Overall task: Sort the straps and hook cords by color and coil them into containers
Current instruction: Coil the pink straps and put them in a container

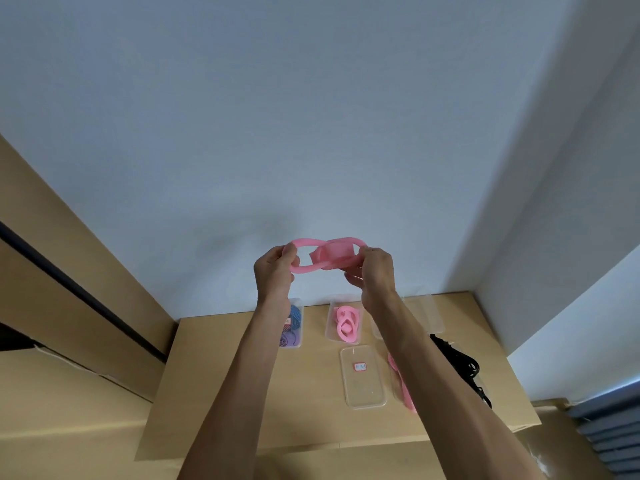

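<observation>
Both hands are raised above the cardboard tabletop [242, 393] and hold a pink strap [323, 255] looped into a figure-eight between them. My left hand [273, 275] pinches its left loop; my right hand [375, 271] grips the right loop. Below, a clear container [343, 325] holds coiled pink straps. Left of it a container [293, 323] with blue, striped and purple straps is partly hidden by my left forearm. Another pink strap [401, 386] lies beside my right forearm. Black cords [460, 365] lie in a heap at the right.
A clear lid with a red label [362, 379] lies flat in front of the pink container. Another clear container [431, 315] stands at the back right, mostly behind my right arm. A white wall rises behind; cardboard boxes [69, 306] stand at the left.
</observation>
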